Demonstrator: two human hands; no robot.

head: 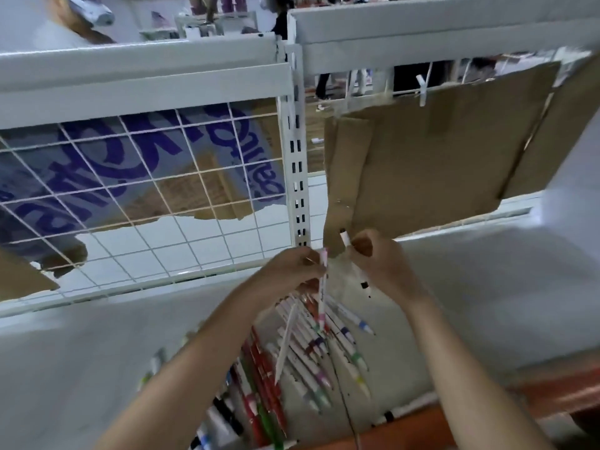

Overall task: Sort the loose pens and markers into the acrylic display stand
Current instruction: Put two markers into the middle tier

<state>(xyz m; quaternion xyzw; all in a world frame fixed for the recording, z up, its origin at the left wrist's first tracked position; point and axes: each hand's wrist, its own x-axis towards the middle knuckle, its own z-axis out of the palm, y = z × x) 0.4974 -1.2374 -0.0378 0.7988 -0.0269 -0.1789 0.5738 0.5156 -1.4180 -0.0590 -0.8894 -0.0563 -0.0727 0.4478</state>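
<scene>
Above a white shelf, my left hand (297,271) pinches a white pen with pink marks (322,289) that hangs almost upright; a second slim white pen (285,345) dangles below the same hand. My right hand (376,264) grips a white marker with a black cap (345,238) whose end sticks up out of my fist. Below both hands, several white pens with coloured caps (328,352) and red pens (263,378) lie in slanted rows in the acrylic display stand (233,420). The stand's clear walls are hard to make out.
A white wire grid panel (146,203) backs the shelf on the left, with a slotted white upright (298,177) in the middle. Brown cardboard (438,157) hangs behind on the right. An orange-brown edge (552,394) runs along the lower right. A black cord (344,401) crosses the pens.
</scene>
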